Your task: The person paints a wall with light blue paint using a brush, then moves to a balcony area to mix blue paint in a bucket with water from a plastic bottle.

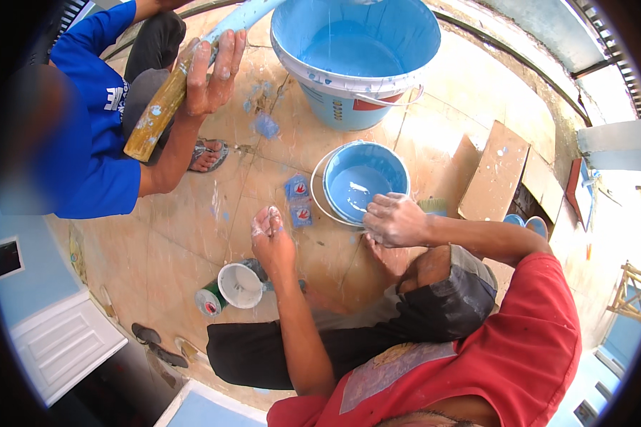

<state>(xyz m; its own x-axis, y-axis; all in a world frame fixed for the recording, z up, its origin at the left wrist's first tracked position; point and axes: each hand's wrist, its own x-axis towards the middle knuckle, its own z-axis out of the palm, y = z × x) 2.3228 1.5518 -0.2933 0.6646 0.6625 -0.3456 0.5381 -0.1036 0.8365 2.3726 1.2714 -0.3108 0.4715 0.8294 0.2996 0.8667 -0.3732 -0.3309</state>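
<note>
My right hand (395, 220) is closed at the near right rim of a small bucket (335, 181) of light blue paint. Whether it grips the rim or something small is hidden by the fingers. Pale paint smears cover its knuckles. My left hand (274, 245) is raised to the left of that bucket, its fingers curled together and whitened with paint; what they hold, if anything, cannot be made out. Two small blue packets (300, 215) lie on the tiles between the left hand and the bucket. A brush with yellowish bristles (432, 206) shows beyond my right wrist.
A large bucket (320, 107) of blue paint stands farther back. On the left, a co-worker in a blue shirt (92, 149) holds a paint-smeared wooden pole (160, 114). A white tub (241, 286) and green can (210, 300) stand near my left forearm; cardboard (495, 171) lies right.
</note>
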